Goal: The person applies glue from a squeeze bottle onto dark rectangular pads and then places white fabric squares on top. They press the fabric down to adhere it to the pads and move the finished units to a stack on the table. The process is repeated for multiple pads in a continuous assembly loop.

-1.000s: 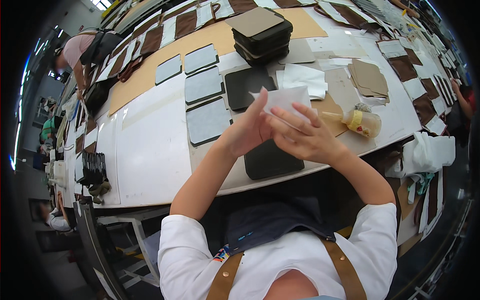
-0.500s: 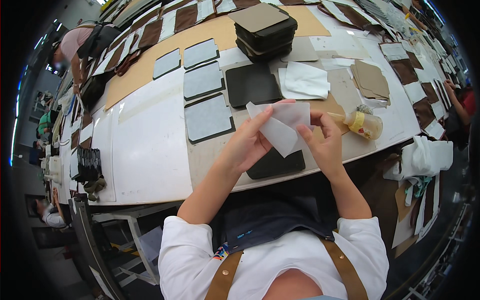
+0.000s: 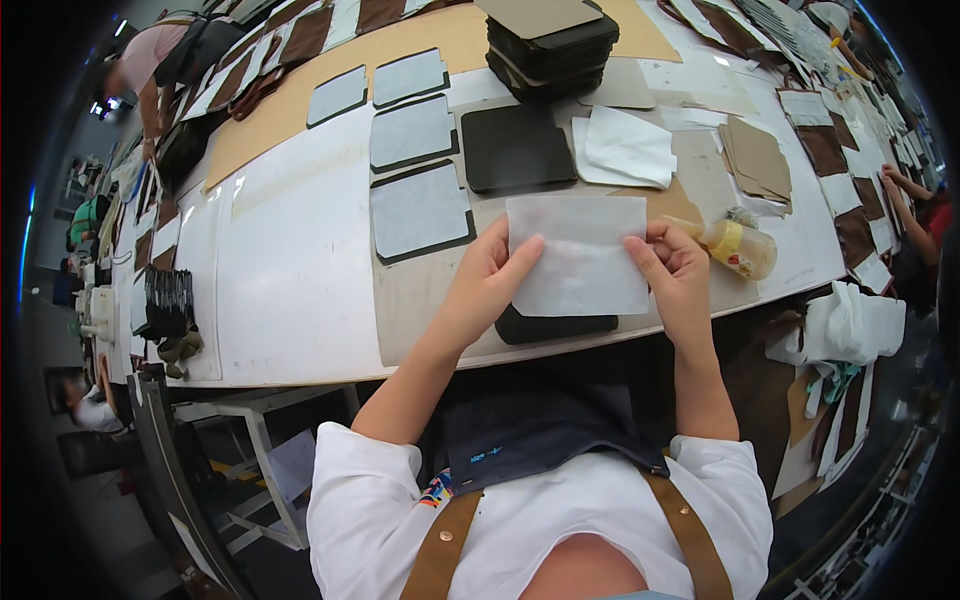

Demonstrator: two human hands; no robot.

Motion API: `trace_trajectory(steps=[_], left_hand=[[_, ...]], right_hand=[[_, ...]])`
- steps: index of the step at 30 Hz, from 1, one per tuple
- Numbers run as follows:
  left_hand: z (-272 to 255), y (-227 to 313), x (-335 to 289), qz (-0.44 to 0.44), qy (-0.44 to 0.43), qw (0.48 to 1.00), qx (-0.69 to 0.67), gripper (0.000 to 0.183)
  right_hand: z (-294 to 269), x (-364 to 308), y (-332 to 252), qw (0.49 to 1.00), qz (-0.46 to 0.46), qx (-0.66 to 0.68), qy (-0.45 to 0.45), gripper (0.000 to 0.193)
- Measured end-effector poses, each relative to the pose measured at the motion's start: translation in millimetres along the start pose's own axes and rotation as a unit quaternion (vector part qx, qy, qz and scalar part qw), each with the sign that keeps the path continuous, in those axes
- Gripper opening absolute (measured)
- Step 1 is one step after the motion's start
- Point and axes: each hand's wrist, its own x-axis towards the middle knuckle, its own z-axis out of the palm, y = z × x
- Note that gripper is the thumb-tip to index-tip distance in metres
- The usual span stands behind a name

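A thin white rectangular sheet (image 3: pixel 580 260) is spread flat between my hands above the table's near edge. My left hand (image 3: pixel 492 272) pinches its left side with the thumb on top, and my right hand (image 3: pixel 680 270) grips the right side the same way. Partly hidden below the sheet lies a dark panel (image 3: pixel 555 328). Another bare dark panel (image 3: pixel 515 150) rests farther back. Beside it is a pile of white sheets (image 3: pixel 630 150). To the left, several dark panels carry pale sheets, the nearest being a covered panel (image 3: pixel 420 210).
A tall stack of dark panels (image 3: pixel 550 62) stands at the back. At right lie a bottle with a yellow band (image 3: pixel 742 248) and tan cards (image 3: pixel 757 160). A white plastic bag (image 3: pixel 850 315) is beyond the table's right edge. Other people work at both sides.
The sheet was folded over and slanted in my fingers; now it is opened out flat. My hands have moved slightly apart, and the whole view has shifted a little.
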Motion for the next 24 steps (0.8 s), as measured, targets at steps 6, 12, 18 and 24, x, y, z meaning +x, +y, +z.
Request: trace_trajectory(steps=[6, 12, 18, 24], left_hand=[[-5, -8, -31, 0.038, 0.060, 0.986, 0.151, 0.070], [-10, -25, -46, 0.088, 0.097, 0.918, 0.373, 0.042], [-15, -36, -45, 0.108, 0.149, 0.901, 0.393, 0.030], [-20, -43, -44, 0.133, 0.168, 0.859, 0.465, 0.034]], right_hand=[[9, -10, 5, 0.998, 0.065, -0.011, -0.007, 0.013], [15, -14, 27, 0.997, 0.028, -0.075, 0.016, 0.011], [23, -10, 27, 0.988, 0.005, -0.154, 0.017, 0.012], [27, -7, 32, 0.983, -0.027, -0.180, 0.023, 0.012]])
